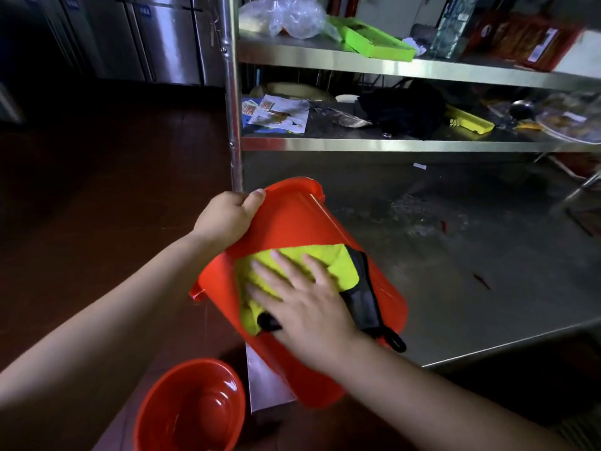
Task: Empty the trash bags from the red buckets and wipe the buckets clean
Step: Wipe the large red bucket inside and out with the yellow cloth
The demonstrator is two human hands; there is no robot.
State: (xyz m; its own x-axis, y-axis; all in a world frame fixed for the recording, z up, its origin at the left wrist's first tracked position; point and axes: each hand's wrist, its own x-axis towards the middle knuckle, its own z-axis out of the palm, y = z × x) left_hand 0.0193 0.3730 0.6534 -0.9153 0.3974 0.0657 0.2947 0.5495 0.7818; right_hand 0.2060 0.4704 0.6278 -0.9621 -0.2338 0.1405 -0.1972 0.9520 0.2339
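Note:
A red bucket [292,222] lies tilted on its side at the corner of a steel table [471,271]. My left hand [229,214] grips its far rim, thumb over the edge. My right hand [302,301] presses flat, fingers spread, on a yellow cloth [328,258] laid against the bucket's outer wall. The bucket's black handle [367,304] runs beside my right hand. A second red bucket [192,408] stands upright and empty on the floor below, at the lower left.
A steel shelf rack [406,144] rises behind the table, holding paper leaflets [276,113], a black bag, green and yellow plastic trays and a clear plastic bag. Its upright post [232,92] stands just beyond the bucket. Dark red floor [97,190] lies to the left.

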